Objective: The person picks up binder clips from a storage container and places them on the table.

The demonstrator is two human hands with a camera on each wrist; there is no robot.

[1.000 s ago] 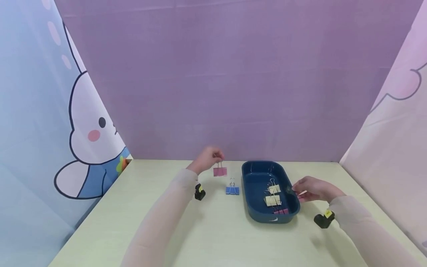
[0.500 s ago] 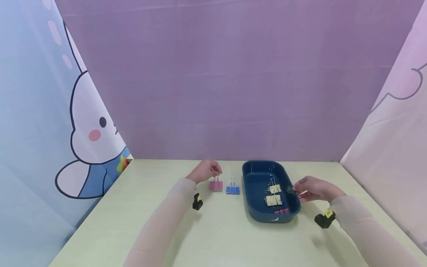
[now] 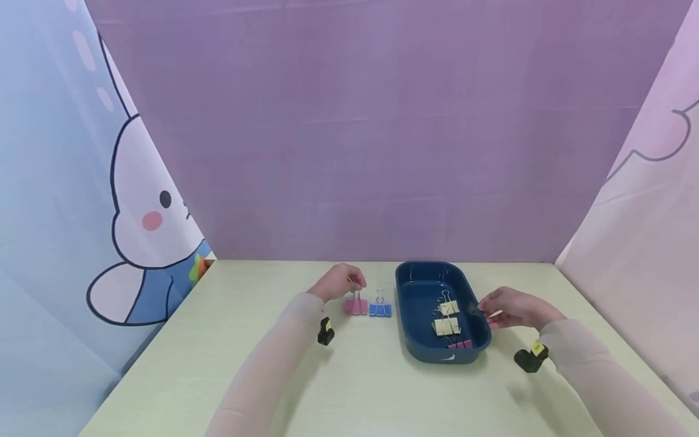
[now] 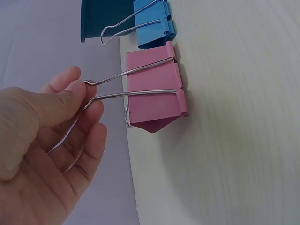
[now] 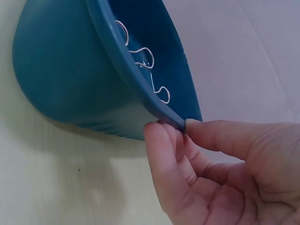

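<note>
My left hand [image 3: 340, 282] pinches one wire handle of a pink binder clip [image 4: 152, 89] between thumb and fingers. The pink clip [image 3: 356, 307] is at the tabletop, just left of a blue binder clip [image 3: 380, 310] with its handle up. In the left wrist view the blue clip [image 4: 152, 28] lies close beyond the pink one. With thumb and fingers, my right hand [image 3: 516, 308] pinches the right rim of a dark blue basin [image 5: 70, 70]. Inside the basin sit pale yellow binder clips [image 3: 446, 327] and a dark pink clip [image 3: 460, 345].
The pale wooden table [image 3: 349, 388] ends at a purple backdrop [image 3: 349, 133]. Printed cloth walls [image 3: 49, 212] stand at left and right. A black wrist camera [image 3: 326, 331] hangs under the left wrist, another [image 3: 531, 358] under the right.
My left hand has lowered the pink binder clip from the air to the tabletop, then shifted it slightly right, close beside the blue one. The right hand still holds the basin's rim.
</note>
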